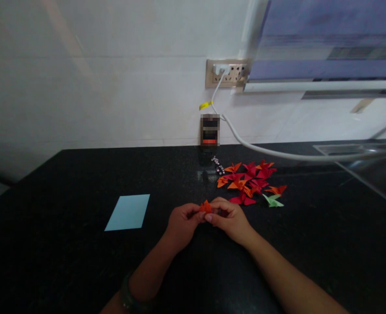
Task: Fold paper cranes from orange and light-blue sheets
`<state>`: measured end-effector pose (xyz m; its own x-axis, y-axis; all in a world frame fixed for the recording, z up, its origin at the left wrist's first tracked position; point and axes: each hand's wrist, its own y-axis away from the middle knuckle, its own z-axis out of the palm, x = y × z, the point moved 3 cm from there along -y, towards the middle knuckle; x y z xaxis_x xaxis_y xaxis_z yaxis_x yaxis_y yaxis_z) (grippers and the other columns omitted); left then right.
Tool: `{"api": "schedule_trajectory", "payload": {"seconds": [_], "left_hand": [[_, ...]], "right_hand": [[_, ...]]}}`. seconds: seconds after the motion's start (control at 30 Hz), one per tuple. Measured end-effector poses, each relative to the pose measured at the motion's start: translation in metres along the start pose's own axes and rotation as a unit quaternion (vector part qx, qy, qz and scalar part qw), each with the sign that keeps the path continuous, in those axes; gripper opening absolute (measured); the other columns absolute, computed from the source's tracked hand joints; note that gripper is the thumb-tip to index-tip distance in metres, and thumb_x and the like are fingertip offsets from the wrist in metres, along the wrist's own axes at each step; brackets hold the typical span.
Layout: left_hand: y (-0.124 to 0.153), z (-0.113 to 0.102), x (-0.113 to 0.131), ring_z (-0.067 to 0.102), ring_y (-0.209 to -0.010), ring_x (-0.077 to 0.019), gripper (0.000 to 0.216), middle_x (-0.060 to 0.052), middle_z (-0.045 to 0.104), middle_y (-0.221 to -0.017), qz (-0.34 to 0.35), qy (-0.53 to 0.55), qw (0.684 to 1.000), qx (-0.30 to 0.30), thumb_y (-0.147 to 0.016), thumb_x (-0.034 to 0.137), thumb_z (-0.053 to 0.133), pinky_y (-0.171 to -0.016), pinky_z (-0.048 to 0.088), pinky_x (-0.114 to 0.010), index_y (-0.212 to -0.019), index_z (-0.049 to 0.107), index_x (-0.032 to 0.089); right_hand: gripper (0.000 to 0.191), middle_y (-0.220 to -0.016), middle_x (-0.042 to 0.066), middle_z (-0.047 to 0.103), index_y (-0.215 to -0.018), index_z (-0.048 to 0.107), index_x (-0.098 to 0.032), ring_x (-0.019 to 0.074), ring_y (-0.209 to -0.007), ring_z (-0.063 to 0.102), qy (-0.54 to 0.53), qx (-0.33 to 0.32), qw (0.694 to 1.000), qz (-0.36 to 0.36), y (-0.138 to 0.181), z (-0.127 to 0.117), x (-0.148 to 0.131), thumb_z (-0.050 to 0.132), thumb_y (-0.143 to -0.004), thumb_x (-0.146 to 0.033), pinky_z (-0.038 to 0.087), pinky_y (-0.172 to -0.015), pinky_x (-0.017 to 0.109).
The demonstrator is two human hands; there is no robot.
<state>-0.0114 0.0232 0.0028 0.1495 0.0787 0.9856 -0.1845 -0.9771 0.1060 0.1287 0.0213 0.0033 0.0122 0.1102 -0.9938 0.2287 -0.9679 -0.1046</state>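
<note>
Between both hands is a small piece of folded orange paper [206, 206], its pointed tips showing above the fingers. My left hand [185, 222] pinches it from the left with thumb and fingers. From the right, my right hand [228, 217] grips the same paper, thumb in front. The lower part of the folded paper is hidden by the thumbs. Just beyond my right hand lie several red and orange paper cranes [250, 179] in a cluster, with one light green paper crane [273, 200] at its right edge.
A light blue paper sheet [128, 213] lies on the black countertop [82, 183] to the left. Behind the cranes are a small chain-like item [218, 166] and a phone [210, 130] against the wall. A white cable [271, 152] runs from the socket [227, 73] toward the right.
</note>
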Motion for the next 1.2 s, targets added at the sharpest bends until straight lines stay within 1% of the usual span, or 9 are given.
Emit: {"api": "schedule_trajectory", "payload": {"seconds": [0.17, 0.37, 0.5, 0.6, 0.73, 0.83, 0.97, 1.07, 1.2], "left_hand": [[0.003, 0.005, 0.002, 0.055, -0.057, -0.0126, 0.011, -0.001, 0.063, -0.061, 0.018, -0.038, 0.998, -0.048, -0.068, 0.024, 0.058, -0.055, 0.040, -0.022, -0.063, 0.064, 0.016], [0.005, 0.008, -0.001, 0.055, -0.054, -0.0122, 0.014, -0.003, 0.064, -0.060, 0.006, -0.028, 0.997, -0.065, -0.068, 0.027, 0.058, -0.053, 0.040, -0.022, -0.065, 0.065, 0.015], [0.004, 0.008, 0.001, 0.054, -0.052, -0.0108, 0.013, -0.001, 0.063, -0.057, -0.019, 0.015, 0.998, -0.054, -0.066, 0.026, 0.060, -0.053, 0.041, -0.021, -0.063, 0.065, 0.014], [0.002, 0.006, 0.002, 0.053, -0.052, -0.0095, 0.014, -0.001, 0.063, -0.059, -0.047, 0.078, 0.995, -0.030, -0.065, 0.027, 0.061, -0.054, 0.042, -0.021, -0.066, 0.064, 0.013], [0.000, 0.006, 0.001, 0.055, -0.055, -0.0096, 0.020, -0.002, 0.064, -0.065, -0.073, 0.120, 0.990, -0.014, -0.067, 0.031, 0.060, -0.056, 0.043, -0.021, -0.074, 0.064, 0.012], [0.000, 0.006, -0.001, 0.056, -0.054, -0.0096, 0.021, -0.001, 0.064, -0.063, -0.094, 0.126, 0.988, -0.002, -0.067, 0.031, 0.061, -0.054, 0.044, -0.021, -0.077, 0.064, 0.013], [0.000, 0.008, -0.005, 0.059, -0.058, -0.0102, 0.022, -0.002, 0.067, -0.067, -0.104, 0.155, 0.982, -0.020, -0.062, 0.024, 0.066, -0.060, 0.046, -0.022, -0.081, 0.065, 0.013], [0.000, 0.009, -0.007, 0.060, -0.060, -0.0110, 0.023, -0.002, 0.068, -0.068, -0.101, 0.158, 0.982, -0.018, -0.060, 0.020, 0.068, -0.062, 0.047, -0.023, -0.082, 0.066, 0.014], [-0.001, 0.009, -0.008, 0.062, -0.064, -0.0130, 0.023, -0.002, 0.069, -0.071, -0.064, 0.120, 0.991, -0.012, -0.060, 0.017, 0.067, -0.065, 0.047, -0.024, -0.082, 0.066, 0.015]], "right_hand": [[0.015, -0.057, -0.003, 0.051, -0.064, 0.061, -0.015, 0.0060, -0.045, 0.045, -0.102, 0.014, 0.991, 0.081, 0.000, 0.005, 0.004, 0.069, -0.062, -0.029, 0.035, -0.038, 0.017], [0.021, -0.056, -0.003, 0.051, -0.053, 0.059, -0.014, 0.0044, -0.041, 0.044, -0.094, 0.058, 0.991, 0.078, 0.003, 0.004, 0.003, 0.070, -0.060, -0.030, 0.032, -0.037, 0.017], [0.028, -0.052, -0.002, 0.052, -0.054, 0.059, -0.013, 0.0050, -0.041, 0.046, -0.065, 0.050, 0.994, 0.072, 0.002, 0.003, 0.007, 0.061, -0.070, -0.035, 0.034, -0.040, 0.018], [0.036, -0.045, -0.003, 0.050, -0.057, 0.057, -0.013, 0.0055, -0.039, 0.044, -0.095, 0.056, 0.990, 0.085, 0.000, 0.001, 0.012, 0.049, -0.079, -0.040, 0.035, -0.041, 0.019], [0.021, -0.048, -0.005, 0.052, -0.070, 0.057, -0.014, 0.0050, -0.038, 0.044, -0.135, 0.077, 0.983, 0.101, -0.001, 0.000, 0.012, 0.063, -0.068, -0.035, 0.035, -0.039, 0.018], [0.020, -0.048, -0.006, 0.052, -0.068, 0.056, -0.014, 0.0053, -0.039, 0.045, -0.114, 0.079, 0.985, 0.105, -0.001, 0.001, 0.009, 0.066, -0.065, -0.031, 0.036, -0.040, 0.018], [0.019, -0.052, -0.005, 0.051, -0.072, 0.054, -0.015, 0.0064, -0.042, 0.045, -0.074, 0.093, 0.988, 0.094, -0.001, 0.000, 0.008, 0.061, -0.068, -0.033, 0.038, -0.043, 0.019], [0.017, -0.059, -0.004, 0.049, -0.077, 0.052, -0.017, 0.0071, -0.047, 0.044, -0.022, 0.128, 0.991, 0.040, 0.001, -0.002, 0.008, 0.060, -0.070, -0.031, 0.038, -0.045, 0.020], [0.009, -0.065, -0.002, 0.048, -0.071, 0.057, -0.017, 0.0090, -0.055, 0.044, 0.136, 0.128, 0.981, -0.055, 0.002, -0.003, 0.005, 0.063, -0.068, -0.023, 0.037, -0.050, 0.021]]}}
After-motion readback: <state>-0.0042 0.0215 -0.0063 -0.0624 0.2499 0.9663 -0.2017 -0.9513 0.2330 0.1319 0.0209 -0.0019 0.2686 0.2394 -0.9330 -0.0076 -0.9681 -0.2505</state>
